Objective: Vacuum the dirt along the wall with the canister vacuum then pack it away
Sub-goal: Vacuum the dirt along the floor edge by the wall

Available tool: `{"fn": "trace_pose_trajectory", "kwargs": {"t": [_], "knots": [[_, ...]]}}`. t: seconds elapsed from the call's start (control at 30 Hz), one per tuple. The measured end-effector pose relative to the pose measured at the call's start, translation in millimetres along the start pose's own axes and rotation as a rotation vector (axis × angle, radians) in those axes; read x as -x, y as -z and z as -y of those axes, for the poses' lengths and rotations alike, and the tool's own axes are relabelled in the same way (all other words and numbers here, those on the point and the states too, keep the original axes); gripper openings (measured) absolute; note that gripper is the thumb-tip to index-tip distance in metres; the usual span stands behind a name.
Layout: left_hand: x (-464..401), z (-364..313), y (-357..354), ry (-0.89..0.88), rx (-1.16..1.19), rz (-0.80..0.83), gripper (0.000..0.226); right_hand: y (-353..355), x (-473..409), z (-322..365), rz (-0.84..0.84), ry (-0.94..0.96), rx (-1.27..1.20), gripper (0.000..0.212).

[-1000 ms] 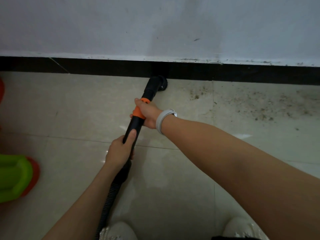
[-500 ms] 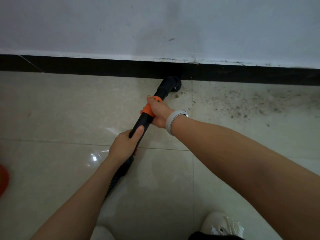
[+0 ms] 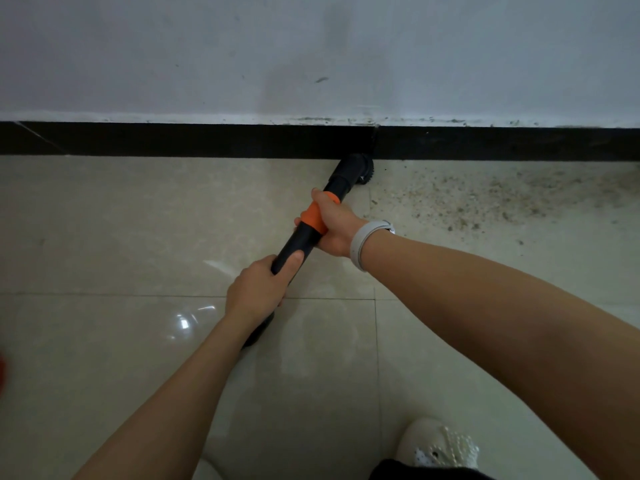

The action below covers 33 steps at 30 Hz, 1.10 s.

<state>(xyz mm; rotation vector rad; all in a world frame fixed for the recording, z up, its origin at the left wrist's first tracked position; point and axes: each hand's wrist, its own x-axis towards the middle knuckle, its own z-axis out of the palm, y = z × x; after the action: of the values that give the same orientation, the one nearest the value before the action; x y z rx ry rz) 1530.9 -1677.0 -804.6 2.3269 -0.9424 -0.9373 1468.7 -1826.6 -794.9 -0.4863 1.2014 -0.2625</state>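
Wand [image 3: 301,237] of vacuum, black with one orange collar [image 3: 314,216], lying on a diagonal: long axis from lower left near the body to upper right at the wall. Brush nozzle [image 3: 356,168] at the far end, pointing up and right, touching the floor where the tiles meet the black skirting [image 3: 173,140]. Lower end of the wand hidden behind the left wrist; hose not made out.

Two hands on the wand. Left hand [image 3: 258,289] wrapped round the black tube nearer the body, thumb laid along its top. Right hand [image 3: 337,225] clasped round the orange collar further up, nearer the nozzle. One pale wristband [image 3: 363,242] on the right wrist.

One patch of dirt [image 3: 485,199], dark specks scattered over the tiles just right of the nozzle, spreading along the skirting toward the right edge. Tiles left of the nozzle showing no such specks. White wall [image 3: 311,53] above the skirting, marked with a few scuffs.

One pale shoe [image 3: 440,445] plain at the bottom right, a second only partly seen at the bottom edge. Red blur at the left edge, not identifiable. Nothing between nozzle and dirt.
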Motion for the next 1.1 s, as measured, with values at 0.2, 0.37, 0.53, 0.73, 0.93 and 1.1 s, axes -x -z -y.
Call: {"fn": "trace_pose_trajectory", "kwargs": {"t": [0.2, 0.37, 0.53, 0.73, 0.93, 1.1], "knots": [[4, 22, 25, 0.010, -0.006, -0.079, 0.055, -34, 7, -11, 0.045, 0.010, 0.030, 0.046], [19, 43, 41, 0.086, 0.056, -0.140, 0.059, -64, 15, -26, 0.113, -0.014, 0.090, 0.047], [36, 63, 50, 0.137, 0.069, -0.139, 0.063, -80, 20, -51, 0.138, -0.059, 0.109, 0.045], [43, 63, 41, 0.107, 0.065, -0.084, 0.059, -66, 19, -62, 0.101, -0.061, 0.088, 0.047], [40, 52, 23, 0.083, 0.089, 0.006, 0.055, -34, 17, -60, 0.037, -0.037, 0.048, 0.042], [30, 31, 16, 0.047, 0.057, 0.023, 0.052, -19, 15, -40, 0.000, -0.028, 0.054, 0.039]]}}
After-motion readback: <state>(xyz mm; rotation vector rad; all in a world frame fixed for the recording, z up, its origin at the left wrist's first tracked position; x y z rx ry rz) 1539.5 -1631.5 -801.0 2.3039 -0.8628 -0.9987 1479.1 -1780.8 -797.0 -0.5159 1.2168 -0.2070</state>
